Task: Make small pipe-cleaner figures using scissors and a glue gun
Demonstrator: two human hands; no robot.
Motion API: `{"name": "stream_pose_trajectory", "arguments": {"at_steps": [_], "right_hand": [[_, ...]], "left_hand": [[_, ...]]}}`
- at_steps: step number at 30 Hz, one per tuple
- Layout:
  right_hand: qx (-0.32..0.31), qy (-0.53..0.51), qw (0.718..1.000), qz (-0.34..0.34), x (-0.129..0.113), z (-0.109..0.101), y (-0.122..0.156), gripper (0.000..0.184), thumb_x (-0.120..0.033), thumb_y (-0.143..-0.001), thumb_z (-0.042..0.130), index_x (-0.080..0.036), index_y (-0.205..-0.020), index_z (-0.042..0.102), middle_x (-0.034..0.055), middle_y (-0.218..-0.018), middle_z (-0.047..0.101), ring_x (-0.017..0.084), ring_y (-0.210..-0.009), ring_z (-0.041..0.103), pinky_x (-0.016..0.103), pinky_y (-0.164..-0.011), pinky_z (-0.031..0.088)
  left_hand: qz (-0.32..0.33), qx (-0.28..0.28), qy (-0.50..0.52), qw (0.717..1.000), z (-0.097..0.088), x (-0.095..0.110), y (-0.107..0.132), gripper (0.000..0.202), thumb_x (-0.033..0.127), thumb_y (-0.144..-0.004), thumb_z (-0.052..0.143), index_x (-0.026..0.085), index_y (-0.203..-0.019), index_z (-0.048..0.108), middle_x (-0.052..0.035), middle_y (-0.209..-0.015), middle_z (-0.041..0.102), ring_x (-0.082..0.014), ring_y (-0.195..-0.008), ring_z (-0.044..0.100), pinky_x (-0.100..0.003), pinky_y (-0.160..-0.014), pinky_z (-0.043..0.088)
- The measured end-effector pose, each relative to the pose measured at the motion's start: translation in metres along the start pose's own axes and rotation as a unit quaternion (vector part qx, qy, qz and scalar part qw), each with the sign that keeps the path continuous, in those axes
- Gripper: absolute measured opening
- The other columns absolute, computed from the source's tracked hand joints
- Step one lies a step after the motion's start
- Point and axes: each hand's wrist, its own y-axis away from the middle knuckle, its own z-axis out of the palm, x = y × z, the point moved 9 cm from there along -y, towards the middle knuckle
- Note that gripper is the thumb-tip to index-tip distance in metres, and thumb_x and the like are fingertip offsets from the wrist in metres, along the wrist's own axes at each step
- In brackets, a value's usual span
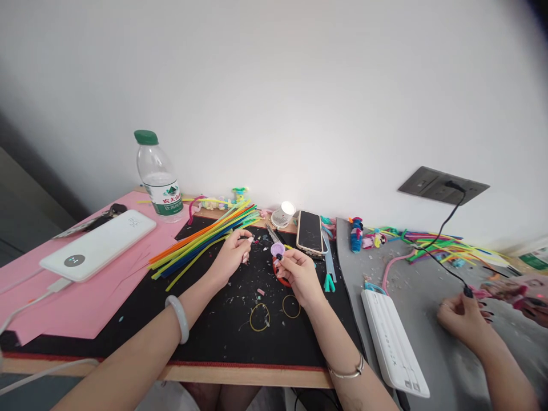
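One purple piece pinched by R hand fingers; L hand fingers pressed together.

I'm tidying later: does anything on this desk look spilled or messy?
Yes: small pale clippings litter the black desk mat around the left hand and the right hand, which pinches a purple fuzzy disc.
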Motion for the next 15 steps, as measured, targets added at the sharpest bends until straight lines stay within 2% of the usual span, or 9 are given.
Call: {"name": "stream_pose_trajectory", "arguments": {"at_steps": [7,10,15], "right_hand": [[0.005,0.06,0.996,-0.062,-0.01,-0.003,-0.001,0.011,-0.037,-0.069,0.073,-0.029,-0.071,0.066,0.0055,-0.067,0.071,0.016,-0.045,0.063,0.028,-0.037,0.041],[0.01,0.084,0.992,-0.09,-0.014,-0.005,-0.001,0.011,-0.036,-0.066,0.075,-0.029,-0.07,0.067,0.0056,-0.065,0.071,0.016,-0.045,0.064,0.028,-0.038,0.041],[0.001,0.042,0.998,-0.04,-0.006,-0.003,-0.001,0.013,-0.038,-0.067,0.074,-0.028,-0.07,0.066,0.0053,-0.066,0.071,0.015,-0.047,0.064,0.028,-0.04,0.045]], "left_hand": [[0.006,0.003,0.023,1.0,-0.001,-0.003,-0.002,0.02,0.029,-0.073,0.062,0.02,-0.087,0.05,0.0059,-0.068,0.052,-0.0093,-0.061,0.053,-0.023,-0.062,0.046],[0.006,-0.025,0.017,1.0,0.002,-0.006,-0.003,0.03,0.031,-0.068,0.07,0.02,-0.086,0.049,0.005,-0.068,0.057,-0.0128,-0.067,0.061,-0.028,-0.07,0.049],[-0.001,-0.061,-0.031,0.998,0.007,-0.008,0.0,0.042,0.027,-0.059,0.079,0.019,-0.088,0.049,0.0024,-0.065,0.067,-0.0167,-0.065,0.065,-0.032,-0.071,0.049]]}}
